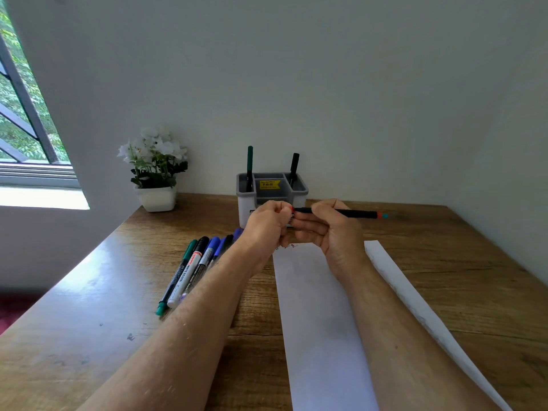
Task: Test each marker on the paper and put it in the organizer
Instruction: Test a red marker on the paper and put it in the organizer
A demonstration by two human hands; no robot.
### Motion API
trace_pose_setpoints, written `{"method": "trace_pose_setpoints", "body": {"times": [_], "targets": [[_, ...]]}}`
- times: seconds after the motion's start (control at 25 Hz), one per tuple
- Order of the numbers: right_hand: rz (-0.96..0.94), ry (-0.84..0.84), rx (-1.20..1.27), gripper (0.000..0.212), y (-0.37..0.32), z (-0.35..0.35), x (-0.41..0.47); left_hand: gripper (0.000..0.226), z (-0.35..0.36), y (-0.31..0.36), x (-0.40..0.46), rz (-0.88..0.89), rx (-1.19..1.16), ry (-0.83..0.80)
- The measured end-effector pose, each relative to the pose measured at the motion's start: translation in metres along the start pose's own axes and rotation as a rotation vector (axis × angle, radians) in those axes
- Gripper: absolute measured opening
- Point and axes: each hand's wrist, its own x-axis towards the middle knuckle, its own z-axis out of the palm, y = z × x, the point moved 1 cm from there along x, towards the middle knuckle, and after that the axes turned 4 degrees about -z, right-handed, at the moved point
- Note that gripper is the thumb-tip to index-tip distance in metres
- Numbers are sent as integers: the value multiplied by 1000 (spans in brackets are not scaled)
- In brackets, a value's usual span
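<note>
Two markers already stand in the grey organizer (pixel 272 189) at the wall: a green-capped marker (pixel 249 167) in its left compartment and a black-capped marker (pixel 294 169) in its right. A yellow price sticker (pixel 269 184) inside reads "49.00"; the smaller print is illegible. My right hand (pixel 329 229) grips the black barrel of a thin marker (pixel 347 213), held level above the far end of the paper (pixel 320 315), its orange-and-teal tail pointing right. My left hand (pixel 267 225) pinches the red cap (pixel 291 209) at the marker's near end; I cannot tell whether cap and barrel are joined or just apart. Both hands block the organizer's front. A few small coloured test marks (pixel 287 246) show at the paper's far edge. Left of my left forearm a row of markers (pixel 192 268) lies on the wooden table (pixel 89 321); one barrel reads "WHITE BOARD". A white potted plant (pixel 156 170) stands far left by the window (pixel 23 114).
</note>
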Motion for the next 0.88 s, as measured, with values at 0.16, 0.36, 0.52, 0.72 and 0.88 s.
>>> {"method": "trace_pose_setpoints", "body": {"times": [0.16, 0.36, 0.52, 0.72, 0.88], "targets": [[-4, 10, -41, 5, 0, -2, 2, 13, -2, 2, -4, 35, -25, 1], [29, -14, 132, 18, -5, 0, 2, 13, -8, 4, -2, 46, -362, 28], [57, -50, 245, 21, -7, 0, 0, 13, -10, 6, -4, 42, -442, 25], [88, -42, 258, 31, -6, -2, 0, 16, -16, 5, -1, 46, -398, 57], [98, -14, 202, 17, -5, -1, 1, 16, -20, 4, 2, 68, -374, 107]]}}
